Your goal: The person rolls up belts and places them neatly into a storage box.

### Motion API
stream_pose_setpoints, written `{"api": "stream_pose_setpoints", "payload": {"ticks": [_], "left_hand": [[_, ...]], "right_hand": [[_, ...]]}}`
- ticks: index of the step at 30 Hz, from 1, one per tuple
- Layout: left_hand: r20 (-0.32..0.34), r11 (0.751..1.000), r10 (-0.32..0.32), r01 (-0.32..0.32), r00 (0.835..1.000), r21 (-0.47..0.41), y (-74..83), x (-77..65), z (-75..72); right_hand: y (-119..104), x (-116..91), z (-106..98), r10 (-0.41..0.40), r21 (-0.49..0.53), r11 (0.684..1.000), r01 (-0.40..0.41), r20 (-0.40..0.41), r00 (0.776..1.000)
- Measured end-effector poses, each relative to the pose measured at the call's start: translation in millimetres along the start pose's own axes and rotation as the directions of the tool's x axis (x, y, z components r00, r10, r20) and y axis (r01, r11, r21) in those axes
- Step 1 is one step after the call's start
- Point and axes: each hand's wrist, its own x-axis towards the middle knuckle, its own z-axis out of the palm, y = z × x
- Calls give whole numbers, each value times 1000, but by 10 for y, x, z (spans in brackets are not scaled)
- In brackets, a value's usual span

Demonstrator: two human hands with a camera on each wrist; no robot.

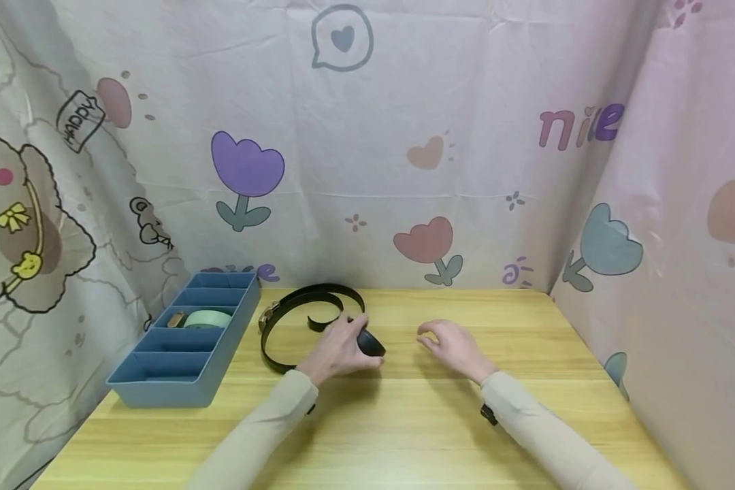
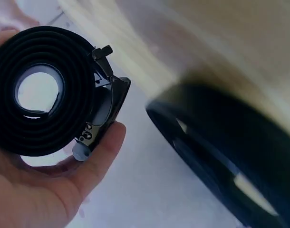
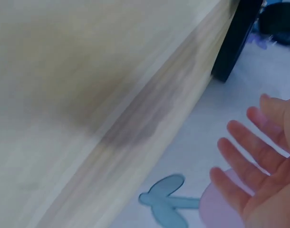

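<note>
In the left wrist view, a tightly rolled black belt point(image 2: 78, 114) shows several layers and a metal buckle point(image 2: 104, 107) on its outer side. My left hand point(image 1: 338, 350) grips this roll point(image 1: 370, 343), thumb beside the buckle, just above the table. Close to that hand, a second black belt point(image 1: 267, 350) lies loosely coiled on the wood, its buckle point(image 1: 268, 314) at the left; the left wrist view shows its band point(image 2: 221, 123) large and blurred. To the right, my right hand point(image 1: 456, 347) hovers over the table with fingers loosely bent and holding nothing.
A blue divided tray point(image 1: 165, 395) stands at the table's left. One compartment holds a pale green rolled strap point(image 1: 207, 318) beside a brown and gold piece point(image 1: 176, 318). Printed curtains point(image 1: 367, 170) close off the back and sides of the wooden table point(image 1: 404, 435).
</note>
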Motion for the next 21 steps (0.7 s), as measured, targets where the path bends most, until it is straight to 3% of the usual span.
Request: {"api": "stream_pose_setpoints", "payload": {"ticks": [5, 13, 21], "left_hand": [[-28, 996, -76, 77, 997, 45, -179, -98, -194], [-56, 983, -160, 164, 986, 88, -504, -325, -532], [-66, 966, -242, 247, 968, 71, -811, -431, -903]], "right_hand": [[233, -53, -49, 82, -64, 994, -84, -33, 996], [525, -142, -105, 184, -116, 976, -185, -19, 983], [687, -217, -140, 205, -152, 966, -210, -50, 978]]}}
